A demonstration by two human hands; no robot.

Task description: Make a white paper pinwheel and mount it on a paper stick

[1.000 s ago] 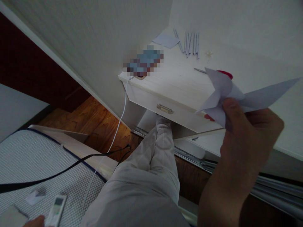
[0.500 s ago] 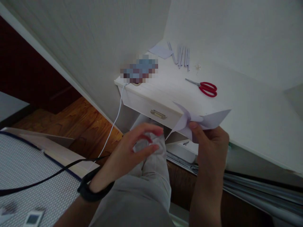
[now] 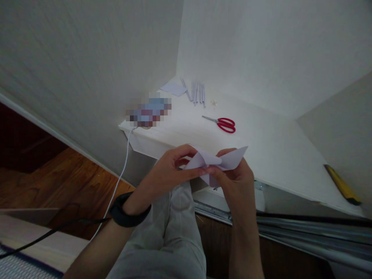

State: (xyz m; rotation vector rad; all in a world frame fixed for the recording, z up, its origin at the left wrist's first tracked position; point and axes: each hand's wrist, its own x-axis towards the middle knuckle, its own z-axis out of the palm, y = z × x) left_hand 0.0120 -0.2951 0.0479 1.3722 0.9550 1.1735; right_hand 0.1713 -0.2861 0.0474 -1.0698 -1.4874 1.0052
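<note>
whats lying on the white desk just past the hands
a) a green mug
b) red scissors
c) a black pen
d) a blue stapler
b: red scissors lie flat on the white desk, beyond the left hand and right hand, which both pinch the folded paper.

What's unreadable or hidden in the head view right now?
- Thing at the desk corner: pixelated patch, identity unreadable.
- Folded paper: its middle is covered by the left hand and right hand.
- Small whitish bit beyond the scissors: too small to identify.
- Yellow-and-black object: near the right edge, blurred.
</note>
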